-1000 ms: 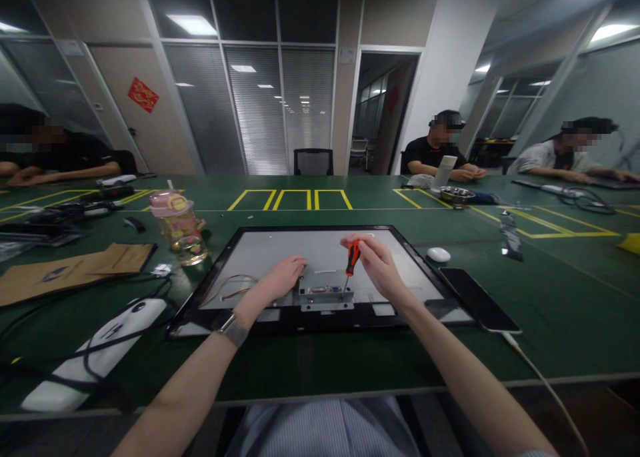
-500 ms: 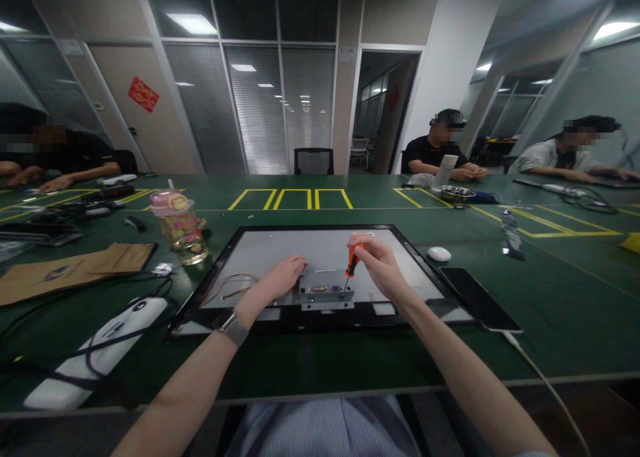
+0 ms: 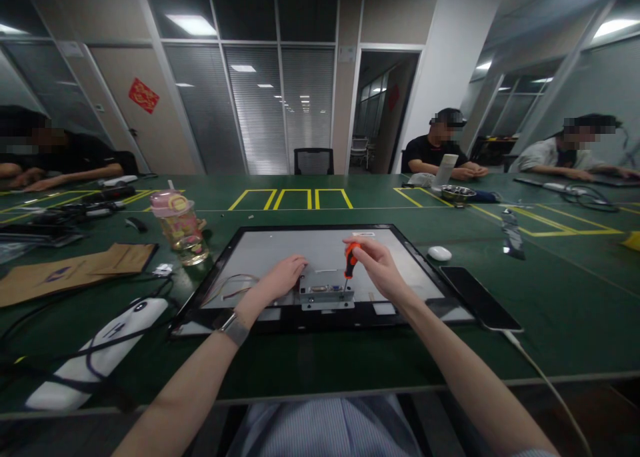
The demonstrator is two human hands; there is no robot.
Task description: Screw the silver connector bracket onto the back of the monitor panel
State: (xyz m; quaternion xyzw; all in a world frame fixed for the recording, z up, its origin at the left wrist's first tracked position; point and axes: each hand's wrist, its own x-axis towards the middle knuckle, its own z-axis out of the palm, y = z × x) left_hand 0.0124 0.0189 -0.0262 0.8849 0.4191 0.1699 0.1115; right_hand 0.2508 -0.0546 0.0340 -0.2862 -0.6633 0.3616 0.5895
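My right hand [image 3: 376,262] is closed around the top of an orange and black screwdriver [image 3: 351,260]. The screwdriver stands nearly upright, its thin tip down at the right end of a metal bracket [image 3: 326,304] with two ports, one of them blue. My left hand [image 3: 284,276] has its fingers bent and together against the bracket's upper left corner; the thumb is hidden. Under both hands lies a flat display panel [image 3: 260,249] with a grey back and a black frame. Thin wires [image 3: 231,285] rest on its left part.
To the left are a pink-lidded bottle [image 3: 179,227], a brown paper bag [image 3: 75,270] and a white power strip [image 3: 100,354] with black cables. A phone [image 3: 477,297] on a white cable and a white earbud case [image 3: 439,253] lie right. Several people sit across the table [image 3: 300,364].
My right hand and the screwdriver's handle have shifted very slightly to the left, and the handle has turned a little. My left hand and the panel look unchanged.
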